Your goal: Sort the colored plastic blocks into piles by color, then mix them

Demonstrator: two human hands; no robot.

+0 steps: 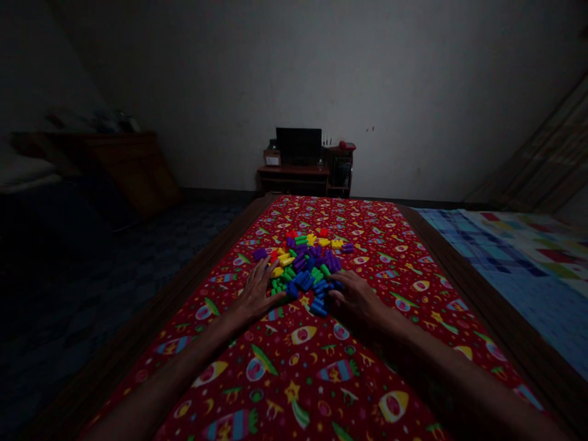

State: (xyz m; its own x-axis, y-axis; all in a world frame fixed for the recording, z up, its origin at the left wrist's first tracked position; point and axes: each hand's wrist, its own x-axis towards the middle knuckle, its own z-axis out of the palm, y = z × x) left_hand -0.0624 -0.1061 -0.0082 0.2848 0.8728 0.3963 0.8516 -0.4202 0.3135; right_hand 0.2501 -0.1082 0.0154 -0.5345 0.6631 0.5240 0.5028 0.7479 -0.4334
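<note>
A loose heap of plastic toy building blocks point(301, 263) in blue, green, purple, yellow and red lies on a red cloth point(303, 367) printed with rockets and stars. My left hand point(257, 291) rests at the heap's left side, its fingers spread and the thumb reaching toward a blue block point(292, 290). On the right side, my right hand point(358, 297) has its fingers and thumb curled around a blue block point(337, 285), which they partly hide. Another blue block point(318, 307) lies just left of that thumb.
Beyond the cloth's far end, a low desk point(294, 171) against the wall carries a dark monitor point(299, 145) and a box point(272, 158). A wooden cabinet point(133, 165) stands at the left. Bedding point(505, 263) with a checked pattern lies at the right.
</note>
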